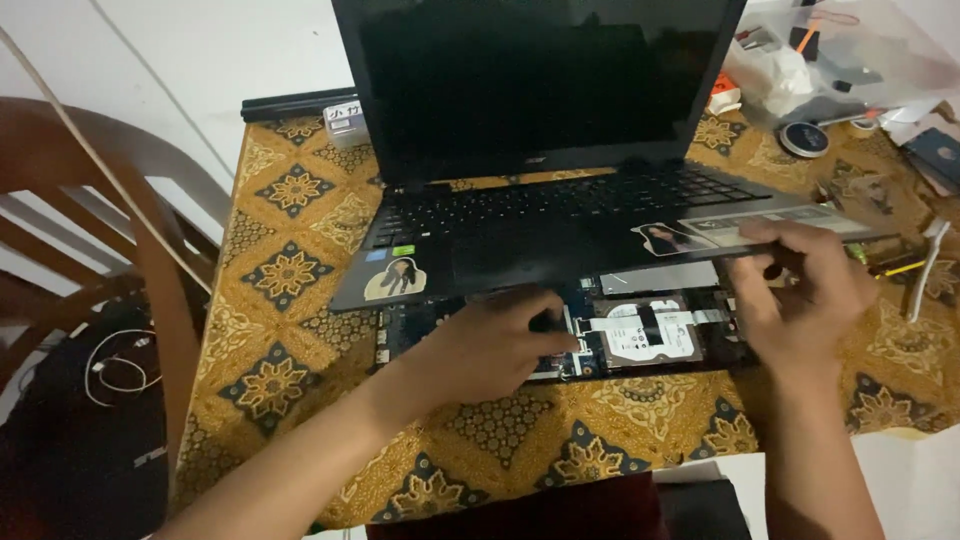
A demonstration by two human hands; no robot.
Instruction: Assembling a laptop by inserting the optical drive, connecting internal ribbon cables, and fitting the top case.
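Fingers, left: left hand (490,345) lies palm down inside the opened laptop base (640,340), fingers (535,305) curled onto the parts there; whether they pinch anything, I cannot tell.
Fingers, right: right hand (805,290) grips the front right edge of the keyboard cover (560,235), fingers over the top, holding it tilted up off the base.
Head view, laptop: one black laptop sits mid-table toward the far edge, its screen (540,80) upright and dark.
Head view, cover: raised along its front edge, back edge down near the hinge, so the inside shows beneath it.
Head view, drive: one silver hard drive (645,335) lies in the base, between the two hands, just beside the left fingertips.
Progress, done: judging by the gap, the cover is already freed from the base at the front.
Progress, left: the cover is not yet off; the drive sits in its bay.
Count: one laptop, one drive, two cut-out stickers (395,278) on the palm rest, two hands.
Table: patterned gold cloth (290,260) covers it; a round tin (803,138) and a clear plastic tub (840,55) stand at the far right corner.
Left side: a wooden chair (110,220) stands beside the table's left edge.
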